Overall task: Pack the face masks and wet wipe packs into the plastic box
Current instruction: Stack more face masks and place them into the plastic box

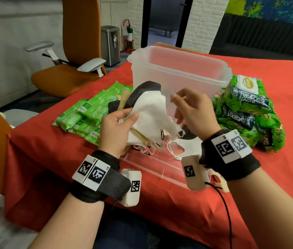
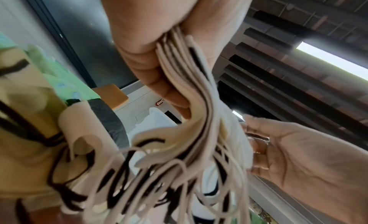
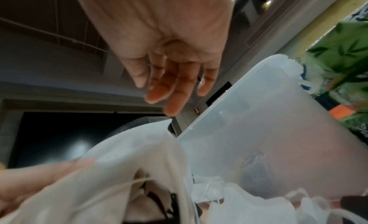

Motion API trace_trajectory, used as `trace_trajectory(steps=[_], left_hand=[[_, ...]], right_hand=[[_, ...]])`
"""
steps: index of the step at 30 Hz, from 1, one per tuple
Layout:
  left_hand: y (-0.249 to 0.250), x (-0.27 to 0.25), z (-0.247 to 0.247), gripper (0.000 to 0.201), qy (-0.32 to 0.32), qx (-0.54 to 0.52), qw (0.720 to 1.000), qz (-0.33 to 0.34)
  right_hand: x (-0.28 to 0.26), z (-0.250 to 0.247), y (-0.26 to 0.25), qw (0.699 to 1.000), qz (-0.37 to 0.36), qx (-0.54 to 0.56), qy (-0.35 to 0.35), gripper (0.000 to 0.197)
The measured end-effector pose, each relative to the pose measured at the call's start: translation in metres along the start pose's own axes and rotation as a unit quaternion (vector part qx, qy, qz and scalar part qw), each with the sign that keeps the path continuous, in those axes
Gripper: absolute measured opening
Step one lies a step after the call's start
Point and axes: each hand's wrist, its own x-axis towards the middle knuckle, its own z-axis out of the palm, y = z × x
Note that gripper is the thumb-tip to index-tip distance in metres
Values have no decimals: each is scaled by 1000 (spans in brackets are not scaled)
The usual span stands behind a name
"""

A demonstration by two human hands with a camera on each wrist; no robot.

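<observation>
My left hand [image 1: 117, 126] grips a thick fanned stack of face masks [image 1: 149, 112], white, beige and black, held in the air in front of the clear plastic box [image 1: 178, 78]. In the left wrist view the stack [image 2: 199, 101] runs out of my left hand [image 2: 159, 54] with its ear loops dangling. My right hand [image 1: 190, 108] hovers just right of the stack, its fingers [image 3: 169, 79] loosely extended and holding nothing. One white mask [image 1: 188, 146] lies on the table. Light green wet wipe packs [image 1: 88, 112] lie left of the box, darker green packs [image 1: 246, 112] right of it.
The box's clear lid [image 1: 160, 169] lies flat on the red tablecloth [image 1: 178, 203] between my wrists. An orange office chair [image 1: 73, 69] stands at the table's left side and a steel bin [image 1: 110, 45] beyond it.
</observation>
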Motion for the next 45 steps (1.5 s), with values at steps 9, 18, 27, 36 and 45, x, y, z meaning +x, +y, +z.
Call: trace_trajectory(steps=[9, 18, 27, 36, 45], left_hand=[[3, -5, 2, 20, -46, -11, 999, 9], [0, -5, 2, 8, -56, 6, 998, 1], [-1, -5, 2, 15, -62, 7, 998, 11], [-3, -6, -1, 17, -62, 8, 998, 15], [0, -7, 0, 20, -113, -4, 994, 8]], right_hand=[[11, -1, 9, 999, 35, -6, -30, 21], [14, 0, 4, 999, 23, 28, -7, 23], [7, 2, 1, 969, 130, 147, -152, 33], [8, -7, 1, 976, 102, 188, -35, 29], [11, -1, -5, 971, 97, 217, -27, 23]])
